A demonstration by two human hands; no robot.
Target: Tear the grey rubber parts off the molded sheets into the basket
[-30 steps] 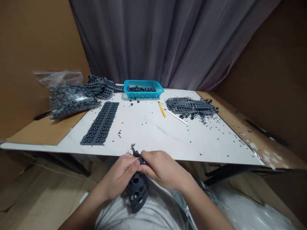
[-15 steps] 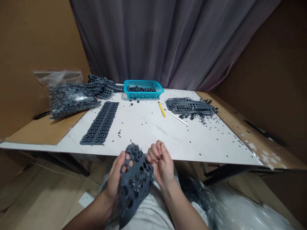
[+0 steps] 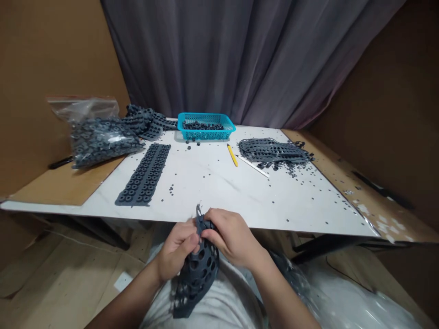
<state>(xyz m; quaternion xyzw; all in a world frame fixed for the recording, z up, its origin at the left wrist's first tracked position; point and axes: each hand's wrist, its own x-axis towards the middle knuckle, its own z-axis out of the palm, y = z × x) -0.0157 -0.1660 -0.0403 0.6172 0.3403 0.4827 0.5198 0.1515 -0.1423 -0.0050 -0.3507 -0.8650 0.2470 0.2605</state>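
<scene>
A dark grey perforated rubber sheet point(image 3: 197, 278) hangs in front of my chest, its holes showing below my hands. My left hand point(image 3: 176, 250) and my right hand point(image 3: 230, 237) meet at its upper end, fingers closed on the rubber. A thin torn tab point(image 3: 198, 212) sticks up between them. Just beyond my hands lies the front edge of the white table point(image 3: 219, 224), dotted with small black rubber bits.
On the table lie a long punched rubber strip point(image 3: 144, 173) and a heap of punched sheets point(image 3: 272, 151). A yellow pencil point(image 3: 232, 154) and a metal ruler point(image 3: 253, 166) lie nearby. Behind stands a turquoise basket point(image 3: 206, 138). A plastic bag of rubber pieces point(image 3: 103, 139) lies left.
My right hand has closed back onto the sheet from a loose fist beside it. The sheet now hangs lower, with my hands together at its top.
</scene>
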